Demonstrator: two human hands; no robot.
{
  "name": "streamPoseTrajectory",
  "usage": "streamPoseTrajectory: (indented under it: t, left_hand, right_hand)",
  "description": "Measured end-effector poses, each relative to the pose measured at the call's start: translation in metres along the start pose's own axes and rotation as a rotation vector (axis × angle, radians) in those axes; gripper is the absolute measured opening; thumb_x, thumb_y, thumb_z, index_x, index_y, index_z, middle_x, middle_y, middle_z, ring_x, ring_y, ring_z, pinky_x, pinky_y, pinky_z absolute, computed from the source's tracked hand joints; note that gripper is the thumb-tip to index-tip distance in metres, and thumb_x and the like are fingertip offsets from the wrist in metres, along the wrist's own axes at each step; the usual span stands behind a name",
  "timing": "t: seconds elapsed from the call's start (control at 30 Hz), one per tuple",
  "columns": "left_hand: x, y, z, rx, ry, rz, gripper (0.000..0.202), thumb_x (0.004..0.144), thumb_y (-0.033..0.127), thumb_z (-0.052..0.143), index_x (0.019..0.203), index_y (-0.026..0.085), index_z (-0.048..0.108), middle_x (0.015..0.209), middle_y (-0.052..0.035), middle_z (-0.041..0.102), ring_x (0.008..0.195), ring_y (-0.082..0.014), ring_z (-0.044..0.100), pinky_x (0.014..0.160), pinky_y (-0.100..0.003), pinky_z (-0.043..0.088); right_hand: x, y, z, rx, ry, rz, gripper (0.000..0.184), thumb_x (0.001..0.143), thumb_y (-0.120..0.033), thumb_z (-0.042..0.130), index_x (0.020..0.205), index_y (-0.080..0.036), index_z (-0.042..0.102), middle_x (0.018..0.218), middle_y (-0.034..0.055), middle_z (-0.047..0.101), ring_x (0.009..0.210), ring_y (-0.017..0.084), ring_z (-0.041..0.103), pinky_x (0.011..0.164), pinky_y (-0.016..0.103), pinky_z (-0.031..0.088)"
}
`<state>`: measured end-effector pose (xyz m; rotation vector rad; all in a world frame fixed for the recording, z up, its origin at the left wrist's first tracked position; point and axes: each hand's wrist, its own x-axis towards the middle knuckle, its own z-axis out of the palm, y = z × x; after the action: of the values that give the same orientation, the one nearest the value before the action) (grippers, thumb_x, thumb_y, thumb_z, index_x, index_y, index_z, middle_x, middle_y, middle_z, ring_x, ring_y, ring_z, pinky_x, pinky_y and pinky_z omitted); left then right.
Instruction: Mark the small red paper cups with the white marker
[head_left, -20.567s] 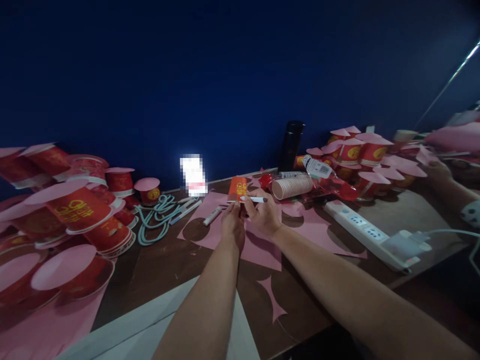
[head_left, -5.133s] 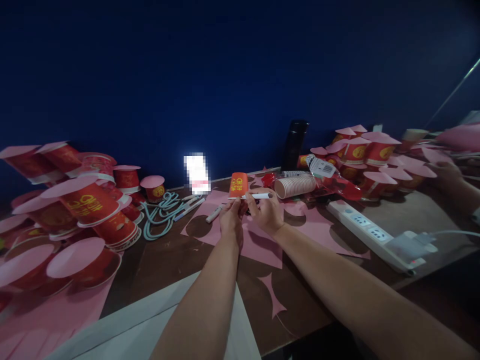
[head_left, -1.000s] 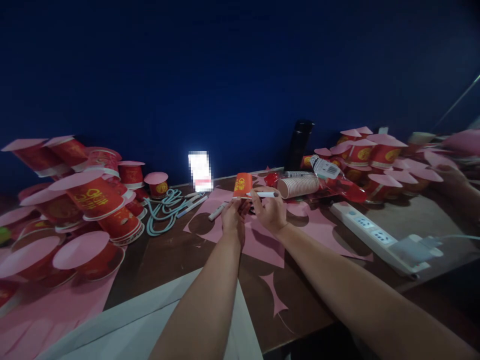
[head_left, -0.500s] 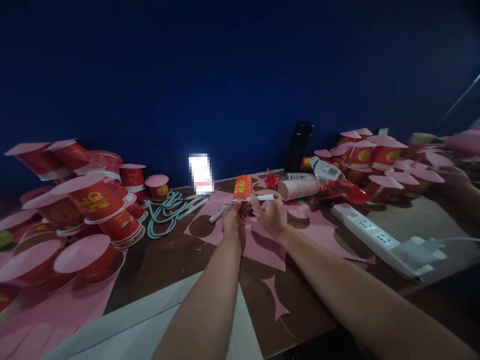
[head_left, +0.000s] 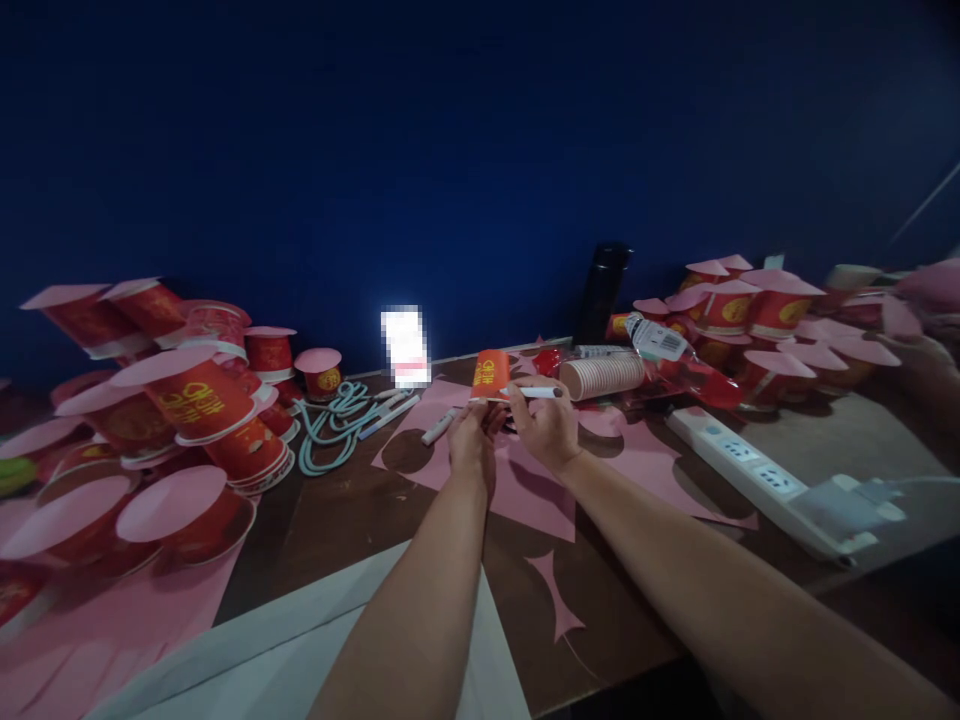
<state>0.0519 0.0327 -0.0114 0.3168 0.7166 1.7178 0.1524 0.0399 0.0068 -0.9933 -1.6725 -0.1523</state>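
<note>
My left hand (head_left: 471, 437) is closed on the rim side of a red paper cup (head_left: 492, 374) with yellow lettering, held bottom up over the table. A white marker pen (head_left: 537, 393) is gripped in my right hand (head_left: 546, 425), its front end close to the cup's lower right side. The pen's tip is hard to make out. Pink paper (head_left: 534, 480) with round cut-outs lies beneath both hands. Another white marker (head_left: 441, 426) rests on that paper, left of my left hand.
Stacked red cups with pink discs (head_left: 196, 395) stand at left, more (head_left: 776, 305) at right. A cup stack (head_left: 604, 375), plastic bottle (head_left: 660, 340), black flask (head_left: 606, 290) and power strip (head_left: 739, 470) lie right. A coiled cable (head_left: 330, 440) is left. A person's hand (head_left: 922, 355) shows far right.
The view has shifted slightly, so most things sit a little further right. The marker's front end has tilted up a little against the cup. Both hands keep their hold.
</note>
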Motion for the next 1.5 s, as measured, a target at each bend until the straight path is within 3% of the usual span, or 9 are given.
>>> streamPoseTrajectory:
  t: [0.27, 0.97, 1.5]
  left_hand:
    - [0.0023, -0.0001, -0.0023, -0.026, 0.035, -0.011, 0.005, 0.075, 0.011, 0.063, 0.071, 0.012, 0.063, 0.066, -0.0034, 0.067, 0.059, -0.0106, 0.064, 0.068, -0.024, 0.053]
    - [0.0012, 0.0002, -0.0008, -0.037, 0.017, -0.010, 0.001, 0.073, 0.011, 0.065, 0.073, 0.011, 0.064, 0.065, -0.0032, 0.067, 0.059, -0.0101, 0.065, 0.064, -0.022, 0.053]
    - [0.0014, -0.0021, 0.0030, 0.062, 0.019, -0.003, 0.013, 0.064, 0.016, 0.072, 0.070, 0.012, 0.062, 0.065, -0.0012, 0.065, 0.057, -0.0098, 0.062, 0.064, -0.023, 0.051]
  right_hand:
    - [0.0005, -0.0032, -0.0026, -0.004, -0.012, 0.005, 0.015, 0.089, -0.029, 0.054, 0.080, -0.021, 0.063, 0.083, 0.0049, 0.073, 0.082, 0.020, 0.067, 0.088, 0.038, 0.046]
    - [0.0002, -0.0026, -0.0018, 0.016, 0.008, -0.026, 0.017, 0.091, -0.028, 0.052, 0.084, -0.019, 0.064, 0.085, 0.0061, 0.072, 0.083, 0.020, 0.066, 0.084, 0.037, 0.047]
    - [-0.0041, 0.0008, 0.0039, -0.007, -0.012, -0.068, 0.021, 0.093, -0.033, 0.051, 0.086, -0.020, 0.067, 0.085, 0.0063, 0.072, 0.085, 0.020, 0.066, 0.085, 0.037, 0.046]
